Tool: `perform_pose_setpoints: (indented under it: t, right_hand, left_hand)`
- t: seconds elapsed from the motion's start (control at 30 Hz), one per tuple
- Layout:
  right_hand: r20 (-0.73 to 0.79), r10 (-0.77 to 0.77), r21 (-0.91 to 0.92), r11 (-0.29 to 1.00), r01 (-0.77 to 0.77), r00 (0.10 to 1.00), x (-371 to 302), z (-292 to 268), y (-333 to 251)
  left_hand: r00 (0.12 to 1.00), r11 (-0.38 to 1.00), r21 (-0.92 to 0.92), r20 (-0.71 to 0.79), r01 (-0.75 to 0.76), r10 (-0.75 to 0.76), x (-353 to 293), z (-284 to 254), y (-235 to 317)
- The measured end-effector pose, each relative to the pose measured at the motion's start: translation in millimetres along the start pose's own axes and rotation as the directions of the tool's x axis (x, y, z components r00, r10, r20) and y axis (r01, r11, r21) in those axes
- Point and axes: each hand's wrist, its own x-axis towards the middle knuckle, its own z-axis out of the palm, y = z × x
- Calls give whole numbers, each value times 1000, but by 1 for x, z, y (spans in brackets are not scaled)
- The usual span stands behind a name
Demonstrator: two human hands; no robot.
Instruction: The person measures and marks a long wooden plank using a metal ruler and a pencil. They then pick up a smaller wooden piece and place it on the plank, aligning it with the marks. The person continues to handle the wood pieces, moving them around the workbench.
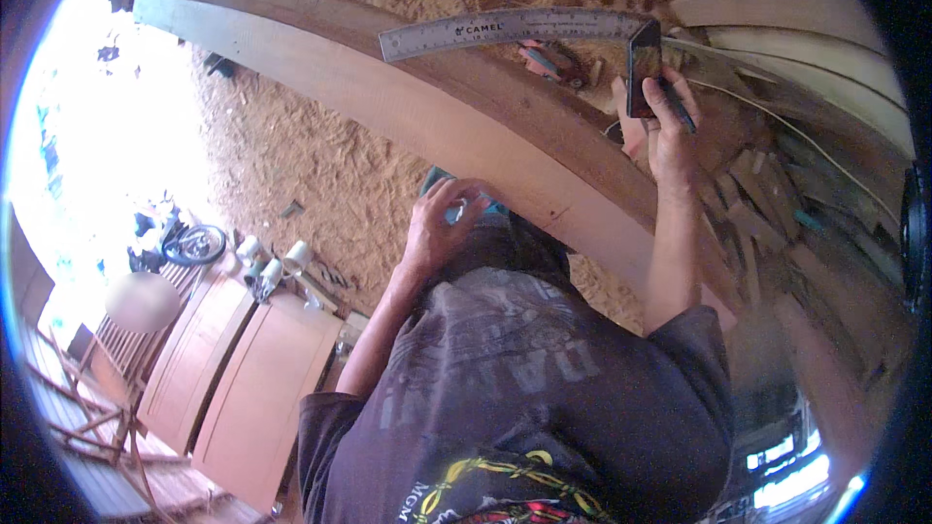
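Head view: right hand (670,131), upper right of frame, grip closed around dark stock (645,63) of try square (505,27). Square judged light, stiff, slick-faced; best held by stock. Left hand (437,223), centre, fingers curled; cannot tell whether it holds anything.

Right hand (668,126) outstretched (left hand (442,221) curled)

Head-worn fisheye; looks down from close above.
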Motion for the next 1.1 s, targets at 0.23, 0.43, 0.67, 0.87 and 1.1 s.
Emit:
perform_pose_setpoints:
  t: [0.23, 0.43, 0.67, 0.87, 1.1]
  right_hand:
    - [251, 70, -177, 984, -26, 965, 26, 19, 3]
    - [547, 72, -513, 816, 267, 834, 6, 51, 22]
    - [575, 214, -628, 734, 259, 789, -14, 71, 35]
    - [653, 135, -595, 700, 395, 745, -3, 89, 37]
    - [521, 309, -643, 755, 128, 795, -8, 91, 31]
  left_hand:
    - [999, 1000, 24, 41, -5, 4, 0, 13, 47]
    - [980, 980, -21, 9, -197, 197, 18, 16, 73]
    - [910, 887, 247, -44, -390, 413, 52, 1, 67]
    - [936, 847, 409, 60, -341, 347, 77, -12, 57]
    - [924, 836, 547, -293, -49, 246, 117, -74, 5]
